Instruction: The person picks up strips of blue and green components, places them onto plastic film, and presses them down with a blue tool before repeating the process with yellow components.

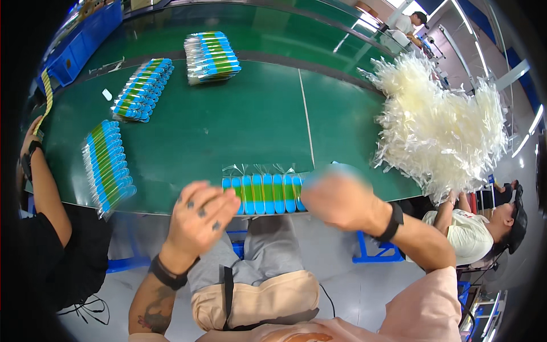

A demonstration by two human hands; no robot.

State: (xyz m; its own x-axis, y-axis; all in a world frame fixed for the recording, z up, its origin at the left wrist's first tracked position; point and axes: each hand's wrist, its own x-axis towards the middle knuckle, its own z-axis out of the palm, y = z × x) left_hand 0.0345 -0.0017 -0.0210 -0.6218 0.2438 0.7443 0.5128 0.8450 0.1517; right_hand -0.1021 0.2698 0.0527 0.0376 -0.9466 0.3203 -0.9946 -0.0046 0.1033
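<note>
Your left hand (196,219) has its fingers slightly bent and close together at the left end of a row of blue-and-green strips (266,196); whether they grip it, I cannot tell. Your right hand (339,199) is blurred at the row's right end, so its fingers' hold cannot be told either. The row lies between your hands, at the near edge of a green table (239,119), with clear wrapping showing along its far side. You wear a dark band on each wrist.

Farther out, three bundles of similar strips lie on the table: one to your left (108,162), one beyond it (142,88), and one near the far side (212,57). A large heap of pale, clear wrappers (439,125) fills the right end. Beside it sits a person in a dark hat (476,231). At far left, another person's forearm (48,182) shows.
</note>
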